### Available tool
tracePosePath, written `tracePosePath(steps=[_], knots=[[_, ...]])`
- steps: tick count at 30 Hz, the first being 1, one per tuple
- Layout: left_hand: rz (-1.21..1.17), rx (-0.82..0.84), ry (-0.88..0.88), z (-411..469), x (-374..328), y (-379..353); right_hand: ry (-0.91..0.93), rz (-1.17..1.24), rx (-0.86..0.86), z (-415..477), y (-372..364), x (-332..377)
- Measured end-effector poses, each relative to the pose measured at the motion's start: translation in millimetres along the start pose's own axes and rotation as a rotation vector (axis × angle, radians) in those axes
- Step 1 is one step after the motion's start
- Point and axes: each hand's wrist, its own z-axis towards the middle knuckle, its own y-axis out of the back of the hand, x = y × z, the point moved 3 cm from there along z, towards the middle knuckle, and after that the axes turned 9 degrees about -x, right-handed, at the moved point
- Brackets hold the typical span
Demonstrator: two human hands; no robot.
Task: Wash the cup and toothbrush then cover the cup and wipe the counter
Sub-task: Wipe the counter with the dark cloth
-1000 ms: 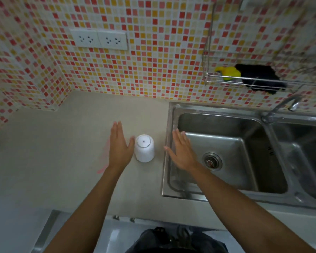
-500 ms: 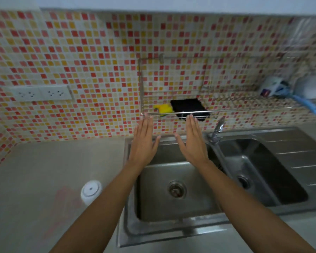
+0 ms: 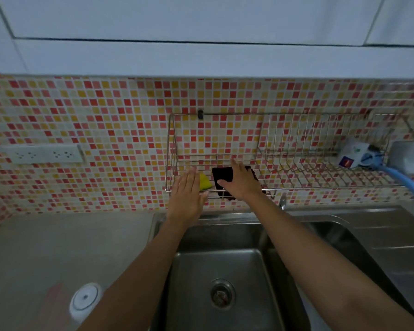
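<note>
Under the right hand [image 3: 243, 182] lay a matt black cloth [image 3: 222, 175] (or pad) on a shiny metal wire rack [image 3: 320, 186]. Below it the sink [image 3: 225, 263] was brushed steel; the table [image 3: 58, 247], left of the left hand [image 3: 185, 199], looked smooth and matt.

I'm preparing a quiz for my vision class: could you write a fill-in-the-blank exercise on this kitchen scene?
1. The right hand touches a ___ cloth in the wire rack.
2. The white cup stands ___ on the counter.
3. Just right of the left hand lies a ___ sponge.
Missing words: black; upside down; yellow.
</note>
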Motion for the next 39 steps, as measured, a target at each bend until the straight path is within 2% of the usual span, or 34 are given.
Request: tracePosePath(steps=[4,7,10,12,18,21,23,26,29,32,34,37,39], knots=[[-0.010,-0.002,0.007,1,0,0,-0.091,-0.021,0.232,21,-15,0],[-0.028,0.013,0.020,0,-1,0,-0.068,-0.163,0.236,31,-18,2],[-0.033,0.022,0.029,0,-2,0,0.033,-0.336,0.243,34,-11,9],[-0.026,0.027,0.029,1,-2,0,0.053,-0.374,0.218,36,-8,6],[-0.027,0.040,0.035,0,-1,-1,-0.039,-0.081,0.027,39,-15,-13],[-0.027,0.071,0.039,-2,-1,3,0.001,0.026,-0.122,31,-9,-8],[-0.068,0.093,0.046,-3,-2,11,0.025,0.182,-0.251,18,6,0],[-0.273,0.019,0.098,-24,3,29,0.105,0.354,-0.460,-10,34,19],[-0.360,-0.077,0.176,-75,26,43,0.199,0.506,-0.552,-48,44,43],[-0.303,-0.086,0.261,-133,75,41,0.277,0.658,-0.528,-96,34,73],[-0.260,-0.042,0.326,-169,110,34,0.316,0.658,-0.477,-132,9,93],[-0.274,0.032,0.441,-215,150,24,0.337,0.578,-0.286,-174,-59,121],[-0.325,0.052,0.501,-239,172,18,0.272,0.505,-0.145,-191,-111,134]])
